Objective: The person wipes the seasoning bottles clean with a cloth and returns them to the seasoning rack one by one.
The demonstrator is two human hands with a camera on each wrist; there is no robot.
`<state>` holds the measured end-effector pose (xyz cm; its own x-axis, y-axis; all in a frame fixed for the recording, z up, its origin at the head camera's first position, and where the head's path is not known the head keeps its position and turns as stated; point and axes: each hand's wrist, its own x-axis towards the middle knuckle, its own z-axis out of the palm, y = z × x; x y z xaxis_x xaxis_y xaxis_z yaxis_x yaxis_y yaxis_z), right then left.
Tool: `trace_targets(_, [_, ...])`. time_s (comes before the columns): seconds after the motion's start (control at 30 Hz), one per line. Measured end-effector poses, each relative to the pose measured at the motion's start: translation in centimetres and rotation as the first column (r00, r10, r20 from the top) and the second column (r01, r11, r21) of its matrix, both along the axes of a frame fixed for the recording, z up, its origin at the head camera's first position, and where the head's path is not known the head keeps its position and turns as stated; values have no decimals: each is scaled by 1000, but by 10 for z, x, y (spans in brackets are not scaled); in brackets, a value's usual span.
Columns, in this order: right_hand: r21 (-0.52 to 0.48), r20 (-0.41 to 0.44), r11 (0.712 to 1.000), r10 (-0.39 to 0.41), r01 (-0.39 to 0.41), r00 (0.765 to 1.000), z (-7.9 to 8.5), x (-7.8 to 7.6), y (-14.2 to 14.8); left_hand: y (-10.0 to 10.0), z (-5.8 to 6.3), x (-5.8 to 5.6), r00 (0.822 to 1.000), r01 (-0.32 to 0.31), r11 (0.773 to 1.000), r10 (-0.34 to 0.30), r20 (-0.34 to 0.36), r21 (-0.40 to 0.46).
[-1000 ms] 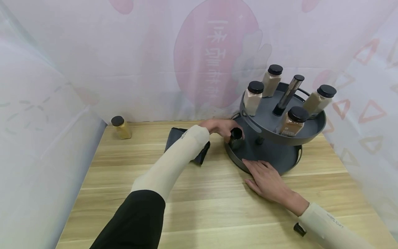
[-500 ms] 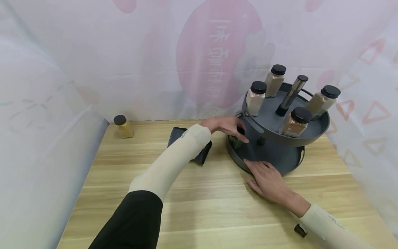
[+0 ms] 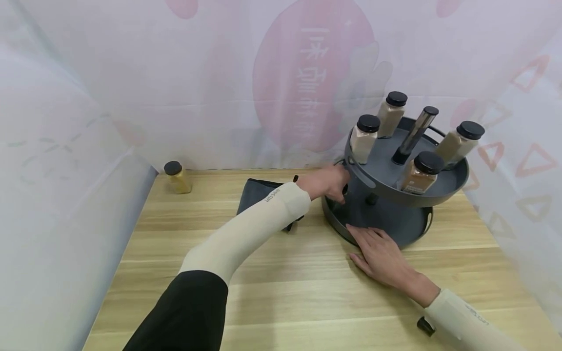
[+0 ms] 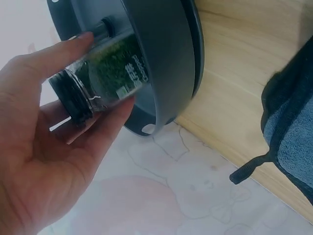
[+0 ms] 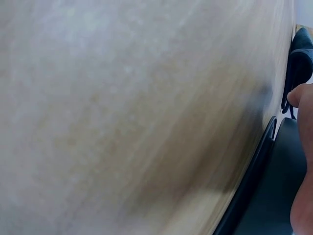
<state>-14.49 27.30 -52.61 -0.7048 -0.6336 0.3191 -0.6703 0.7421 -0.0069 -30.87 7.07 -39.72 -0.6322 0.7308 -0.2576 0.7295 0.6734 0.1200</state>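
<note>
In the left wrist view, my left hand (image 4: 54, 147) holds a clear spice jar (image 4: 115, 73) with a black lid and green dried herbs. The thumb lies on one side of it and the fingers on the other. The jar stands inside the lower tier (image 3: 391, 222) of a dark grey two-tier rack, at its left side. From the head view, my left hand (image 3: 327, 183) hides most of this jar. My right hand (image 3: 379, 256) rests at the front rim of the lower tier, fingers extended; only part of it shows in the right wrist view.
Several black-lidded spice jars, among them an orange-brown one (image 3: 419, 178), stand on the upper tier (image 3: 386, 161). A yellow spice jar (image 3: 179, 180) is at the back left. A folded grey cloth (image 3: 254, 192) lies beneath my left forearm. Printed sheets (image 3: 210, 97) surround the table.
My left hand's thumb and fingers spread out around the jar half a second ago; now the hand has turned, its fingers bent downward. The right hand keeps its place.
</note>
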Motion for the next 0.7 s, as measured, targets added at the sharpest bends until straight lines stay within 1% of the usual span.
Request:
trace_targets(0.03, [-1, 1, 1000, 1, -1, 1000, 0, 0, 0, 1, 0, 1, 1000, 4, 1000, -4, -17, -17])
trace_targets(0.1, [-5, 1, 1000, 3, -3, 1000, 0, 0, 0, 2, -1, 2, 999, 10, 999, -11, -30, -37])
trace_targets(0.3, [-8, 6, 1000, 4, -4, 1000, -1, 0, 0, 1, 0, 3, 1000, 21, 999, -22, -10, -41])
trace_targets(0.43, [-6, 11, 1000, 2, -2, 1000, 0, -1, 0, -2, 0, 3, 1000, 13, 1000, -13, 11, -1])
trace_targets(0.6, [-1, 5, 1000, -1, 1, 1000, 2, 0, -1, -7, 1, 4, 999, -14, 998, 10, 52, 59])
trace_targets(0.7, [-4, 4, 1000, -3, 3, 1000, 2, 0, -1, -9, 1, 3, 999, -13, 996, 8, 52, 92])
